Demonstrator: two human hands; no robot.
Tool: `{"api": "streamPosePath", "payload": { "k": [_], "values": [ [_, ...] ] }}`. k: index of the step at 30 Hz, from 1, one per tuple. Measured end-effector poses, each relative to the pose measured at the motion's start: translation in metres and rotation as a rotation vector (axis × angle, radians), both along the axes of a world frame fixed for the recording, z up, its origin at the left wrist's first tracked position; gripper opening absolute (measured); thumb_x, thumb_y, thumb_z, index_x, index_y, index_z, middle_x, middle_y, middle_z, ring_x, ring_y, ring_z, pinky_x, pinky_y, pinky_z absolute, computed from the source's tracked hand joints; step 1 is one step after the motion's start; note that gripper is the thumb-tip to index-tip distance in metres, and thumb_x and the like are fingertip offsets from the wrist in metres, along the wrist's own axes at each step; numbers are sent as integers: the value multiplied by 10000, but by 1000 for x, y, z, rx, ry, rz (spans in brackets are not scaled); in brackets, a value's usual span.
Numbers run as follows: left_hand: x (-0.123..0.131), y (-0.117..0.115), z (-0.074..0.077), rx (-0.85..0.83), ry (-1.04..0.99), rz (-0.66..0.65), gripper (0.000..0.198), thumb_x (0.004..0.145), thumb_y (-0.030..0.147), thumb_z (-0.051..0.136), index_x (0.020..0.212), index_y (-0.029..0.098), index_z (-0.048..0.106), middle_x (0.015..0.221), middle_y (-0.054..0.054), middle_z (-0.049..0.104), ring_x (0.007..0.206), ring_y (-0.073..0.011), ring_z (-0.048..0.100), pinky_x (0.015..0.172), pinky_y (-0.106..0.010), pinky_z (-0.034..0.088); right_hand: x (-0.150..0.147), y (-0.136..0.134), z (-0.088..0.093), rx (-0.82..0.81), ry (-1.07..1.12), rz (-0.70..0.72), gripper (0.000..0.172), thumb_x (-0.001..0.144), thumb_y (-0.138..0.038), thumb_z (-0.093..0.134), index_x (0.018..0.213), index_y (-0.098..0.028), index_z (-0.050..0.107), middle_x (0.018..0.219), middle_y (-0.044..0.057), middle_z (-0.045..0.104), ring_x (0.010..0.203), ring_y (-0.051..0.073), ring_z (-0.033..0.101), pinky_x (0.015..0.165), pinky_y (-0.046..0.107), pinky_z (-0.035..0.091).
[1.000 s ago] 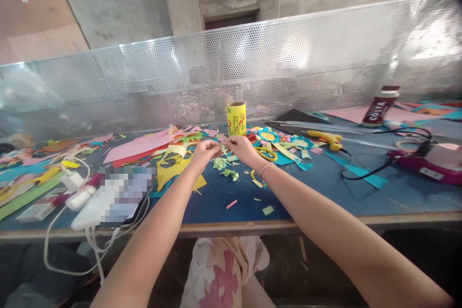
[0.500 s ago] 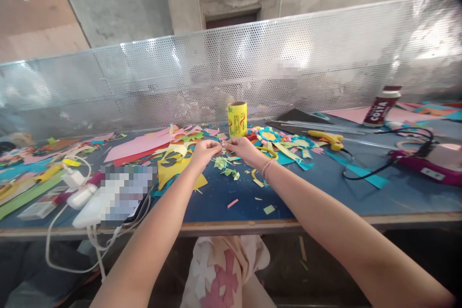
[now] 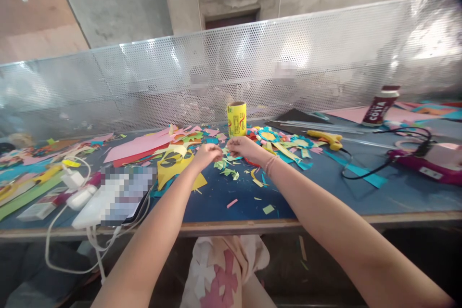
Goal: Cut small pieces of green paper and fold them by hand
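My left hand [image 3: 206, 153] and my right hand [image 3: 242, 146] are both pinched closed, close together above the blue table [image 3: 216, 199]. Between their fingertips is a small piece of paper, too small to name by colour. Under them lie light green paper scraps [image 3: 225, 167]. A yellow cut-out sheet [image 3: 176, 166] lies left of my left hand. A yellow roll [image 3: 236, 118] stands upright just behind my hands. Colourful paper flowers [image 3: 285, 143] lie to the right of my right hand.
Pink and red sheets [image 3: 139, 147] lie at the left rear. A white power bank with cables [image 3: 90, 207] sits near the front left edge. A yellow glue gun [image 3: 327, 138], a brown bottle [image 3: 380, 105] and a magenta device [image 3: 429, 161] are at the right. A perforated metal screen [image 3: 231, 77] backs the table.
Both hands have lifted slightly and moved a little back from the scraps, staying pinched together. The yellow scissors near my right wrist are now hidden.
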State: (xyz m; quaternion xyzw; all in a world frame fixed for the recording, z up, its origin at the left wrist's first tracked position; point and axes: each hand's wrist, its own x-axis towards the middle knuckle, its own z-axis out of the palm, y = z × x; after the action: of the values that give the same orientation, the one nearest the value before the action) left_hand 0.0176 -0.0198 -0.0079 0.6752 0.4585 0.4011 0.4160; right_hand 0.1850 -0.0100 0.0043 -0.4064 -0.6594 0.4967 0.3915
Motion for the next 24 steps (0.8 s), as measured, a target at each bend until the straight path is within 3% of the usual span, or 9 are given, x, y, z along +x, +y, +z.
{"api": "streamPosePath", "payload": {
  "k": [3, 7, 14, 21, 24],
  "values": [
    [2, -2, -6, 208, 360, -82, 182, 576, 256, 674, 729, 160, 654, 752, -47, 650, 715, -173, 591, 671, -284, 460, 10, 4, 3, 83, -107, -13, 88, 738, -123, 539, 658, -146, 511, 527, -58, 496, 481, 56, 469, 552, 206, 425],
    [3, -1, -13, 318, 564, -206, 188, 584, 279, 687, 738, 172, 674, 792, -52, 631, 713, -179, 583, 651, -276, 447, 21, 4, 5, 116, -250, 32, 80, 698, -140, 564, 628, -141, 526, 516, -52, 495, 495, 68, 477, 554, 218, 427],
    [0, 3, -14, 420, 553, -285, 32, 597, 212, 680, 622, 192, 679, 685, -27, 616, 672, -159, 571, 630, -246, 436, 23, 2, 3, -27, -419, 169, 157, 608, -241, 668, 564, -157, 543, 520, -19, 554, 546, 116, 560, 533, 227, 461],
    [4, -5, -11, 486, 581, -343, 80, 573, 143, 638, 555, 211, 677, 687, -31, 652, 718, -170, 574, 711, -265, 433, 23, 8, -1, 6, -439, 147, 152, 596, -260, 660, 547, -159, 556, 512, -14, 566, 531, 111, 560, 498, 203, 452],
    [3, -12, -8, 450, 597, -295, 100, 516, 133, 649, 505, 230, 667, 663, -26, 653, 750, -188, 567, 707, -261, 435, 23, 4, 2, 42, -501, 177, 118, 597, -249, 638, 542, -161, 581, 512, -3, 576, 530, 117, 559, 498, 210, 448]
  ]
}}
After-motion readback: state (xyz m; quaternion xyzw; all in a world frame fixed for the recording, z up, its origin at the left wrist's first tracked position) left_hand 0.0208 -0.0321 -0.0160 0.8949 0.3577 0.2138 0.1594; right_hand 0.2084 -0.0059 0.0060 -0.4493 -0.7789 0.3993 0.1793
